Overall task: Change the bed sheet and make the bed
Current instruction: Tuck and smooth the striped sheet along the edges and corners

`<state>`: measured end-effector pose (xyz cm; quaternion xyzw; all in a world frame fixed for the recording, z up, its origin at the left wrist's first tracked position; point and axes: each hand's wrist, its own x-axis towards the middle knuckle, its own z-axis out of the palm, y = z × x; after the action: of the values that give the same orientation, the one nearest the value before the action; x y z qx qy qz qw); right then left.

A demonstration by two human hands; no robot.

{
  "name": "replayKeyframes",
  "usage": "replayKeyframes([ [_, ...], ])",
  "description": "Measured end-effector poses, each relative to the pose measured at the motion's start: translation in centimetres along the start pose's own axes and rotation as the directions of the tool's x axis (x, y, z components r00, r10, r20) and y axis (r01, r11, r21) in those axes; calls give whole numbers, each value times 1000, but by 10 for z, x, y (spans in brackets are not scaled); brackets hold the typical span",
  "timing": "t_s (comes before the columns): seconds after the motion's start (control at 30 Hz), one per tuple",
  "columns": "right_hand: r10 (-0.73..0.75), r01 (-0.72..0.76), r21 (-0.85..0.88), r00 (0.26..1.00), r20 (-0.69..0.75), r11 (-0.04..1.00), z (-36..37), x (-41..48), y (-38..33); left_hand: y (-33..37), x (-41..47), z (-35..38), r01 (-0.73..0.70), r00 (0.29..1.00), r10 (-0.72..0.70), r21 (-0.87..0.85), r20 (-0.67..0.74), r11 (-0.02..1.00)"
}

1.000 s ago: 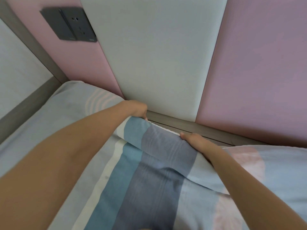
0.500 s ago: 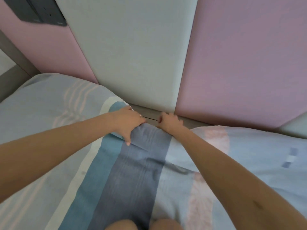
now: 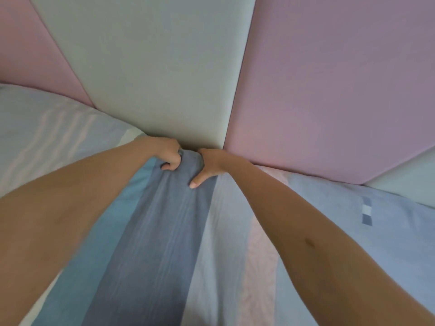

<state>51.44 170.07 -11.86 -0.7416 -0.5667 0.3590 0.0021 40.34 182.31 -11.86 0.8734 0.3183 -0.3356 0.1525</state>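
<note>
The curled fingers [image 3: 170, 165] of the left hand [image 3: 167, 154] hold a bunched fold of the bed sheet [image 3: 160, 231]. Touching it at 3 o'clock, the right hand [image 3: 213, 164] lays its thumb [image 3: 196, 181] flat on the dark stripe; its other fingers pass out of sight over the edge, so I cannot tell whether they grip or only push. The sheet's top edge sits hard against the foot of the white headboard panel [image 3: 150, 78] at 12 o'clock and runs back toward 6 o'clock. Both hands work one narrow spot, so a hard tuck here probably gathers cloth at the middle, leaving wrinkles and slack toward 9 and 3 o'clock below the pink panel [image 3: 329, 90]. Knuckles may also jam in the tight gap, or the fold may spring out once released
</note>
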Motion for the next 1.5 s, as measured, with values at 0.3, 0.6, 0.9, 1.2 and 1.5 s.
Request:
replayKeyframes([
  [0.3,-31,-107,-216,833,-553,971,29,-49,44,-11,-9,35,13,788,108,191,-607,982],
  [0.6,415,-408,81,885,-211,910,18,-113,145,-27,1,44,-39,652,152,168,-743,985],
  [0.9,377,-432,4,783,-494,902,44,-99,154,-35,20,51,5,650,145,195,-746,981],
  [1.2,136,-374,-60,477,-868,926,63,-89,155,-25,18,72,105,578,-12,61,-816,993],
  [1.5,-100,-86,-228,712,-695,970,112,-84,76,-63,-17,121,203,706,-222,-109,-672,973],
])
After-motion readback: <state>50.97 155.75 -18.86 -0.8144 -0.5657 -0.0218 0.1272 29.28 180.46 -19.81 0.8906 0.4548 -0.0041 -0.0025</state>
